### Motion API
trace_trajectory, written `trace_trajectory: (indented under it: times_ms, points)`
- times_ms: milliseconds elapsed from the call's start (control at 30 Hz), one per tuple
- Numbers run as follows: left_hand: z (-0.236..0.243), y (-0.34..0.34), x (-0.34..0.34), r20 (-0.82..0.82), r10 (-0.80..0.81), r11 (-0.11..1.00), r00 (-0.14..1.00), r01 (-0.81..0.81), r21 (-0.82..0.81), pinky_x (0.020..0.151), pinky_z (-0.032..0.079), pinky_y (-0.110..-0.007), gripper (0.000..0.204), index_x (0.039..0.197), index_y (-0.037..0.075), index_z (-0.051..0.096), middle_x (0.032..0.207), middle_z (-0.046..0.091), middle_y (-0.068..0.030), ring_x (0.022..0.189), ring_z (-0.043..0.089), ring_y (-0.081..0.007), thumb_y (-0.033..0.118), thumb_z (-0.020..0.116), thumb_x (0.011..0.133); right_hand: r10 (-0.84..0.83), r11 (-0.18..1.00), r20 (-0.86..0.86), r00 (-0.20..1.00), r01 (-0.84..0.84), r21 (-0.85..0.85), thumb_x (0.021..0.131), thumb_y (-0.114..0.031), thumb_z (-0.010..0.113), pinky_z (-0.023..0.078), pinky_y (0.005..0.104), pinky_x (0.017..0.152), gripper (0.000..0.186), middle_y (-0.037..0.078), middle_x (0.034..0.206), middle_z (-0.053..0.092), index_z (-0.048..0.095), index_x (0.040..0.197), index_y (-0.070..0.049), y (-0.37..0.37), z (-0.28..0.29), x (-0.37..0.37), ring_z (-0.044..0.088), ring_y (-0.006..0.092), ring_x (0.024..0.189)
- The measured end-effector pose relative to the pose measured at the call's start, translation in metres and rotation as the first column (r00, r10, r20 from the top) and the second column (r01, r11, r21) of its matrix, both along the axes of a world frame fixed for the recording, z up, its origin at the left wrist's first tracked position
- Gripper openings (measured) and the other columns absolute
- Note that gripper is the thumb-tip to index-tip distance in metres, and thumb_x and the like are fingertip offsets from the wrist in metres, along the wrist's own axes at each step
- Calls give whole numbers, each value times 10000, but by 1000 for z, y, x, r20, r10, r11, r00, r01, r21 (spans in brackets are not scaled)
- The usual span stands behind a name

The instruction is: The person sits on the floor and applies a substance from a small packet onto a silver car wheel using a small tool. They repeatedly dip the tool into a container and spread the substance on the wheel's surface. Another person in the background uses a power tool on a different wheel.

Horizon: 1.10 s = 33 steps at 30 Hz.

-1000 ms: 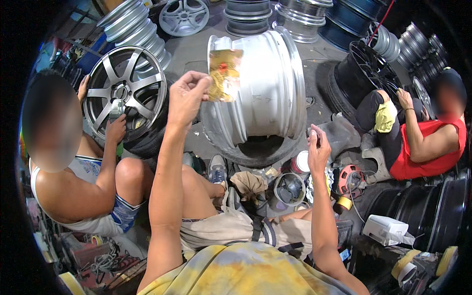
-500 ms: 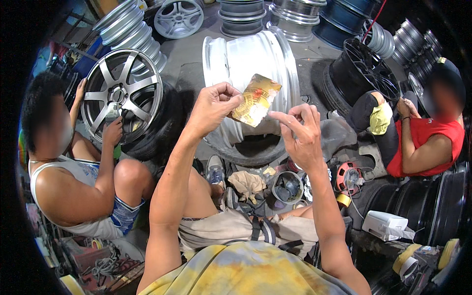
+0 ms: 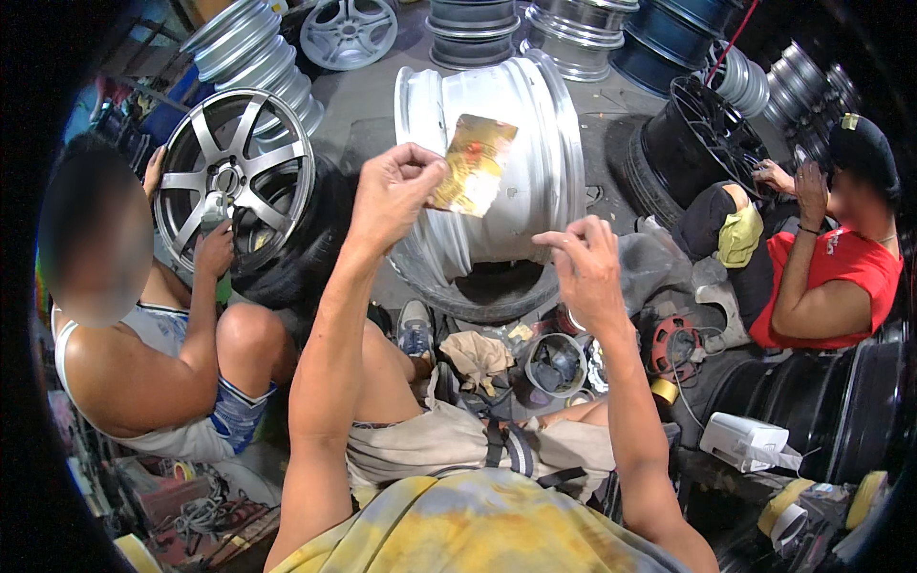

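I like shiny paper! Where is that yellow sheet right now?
The yellow sheet is near the top middle of the head view, pinched in the left hand, in front of the silver rim. The right hand is just below it, apart.

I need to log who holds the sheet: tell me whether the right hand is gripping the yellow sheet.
No: only the left hand pinches the yellow sheet, while the right hand hangs apart from it, fingers bent.

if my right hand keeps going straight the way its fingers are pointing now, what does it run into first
Most likely the worn yellowish sheet pinched in your left hand. Your right hand points up and to the left toward it, with open air between. Depth is unclear, so it might pass by and meet the silver wheel rim behind.
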State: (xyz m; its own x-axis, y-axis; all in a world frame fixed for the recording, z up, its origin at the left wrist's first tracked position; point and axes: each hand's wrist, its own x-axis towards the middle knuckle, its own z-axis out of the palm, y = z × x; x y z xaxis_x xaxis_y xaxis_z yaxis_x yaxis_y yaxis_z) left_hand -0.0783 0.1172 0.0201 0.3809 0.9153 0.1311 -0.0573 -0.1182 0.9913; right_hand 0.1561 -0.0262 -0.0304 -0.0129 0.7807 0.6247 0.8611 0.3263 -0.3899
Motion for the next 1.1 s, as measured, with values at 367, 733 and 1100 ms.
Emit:
trace_trajectory:
  times_ms: [367, 733, 1100]
  points:
    - [0, 8, -12, -25, 141, 989, 990, -140, 50, 565, 427, -181, 137, 938, -11, 669, 753, 674, -17, 626, 547, -25, 124, 692, 931, -195, 981, 247, 949, 189, 49, 818, -61, 640, 357, 394, 777, 518, 45, 915, 468, 658, 1307, -231, 22, -20, 26, 478, 240, 889]
    - [-2, 11, -17, -34, 130, 990, 991, -128, 63, 561, 417, -176, 144, 947, -11, 670, 749, 670, -11, 623, 539, -23, 132, 691, 935, -236, 972, 314, 919, 229, 61, 820, -58, 656, 347, 382, 759, 556, 28, 886, 456, 631, 1345, -238, 17, -37, 26, 466, 223, 850]
    - [-3, 13, -17, -40, 131, 990, 991, -128, 65, 566, 424, -186, 143, 927, -12, 671, 729, 658, -6, 616, 536, -26, 130, 689, 930, -201, 979, 372, 906, 168, 120, 822, -72, 649, 348, 378, 769, 493, 24, 899, 459, 664, 1288, -233, 29, -19, 27, 470, 215, 864]
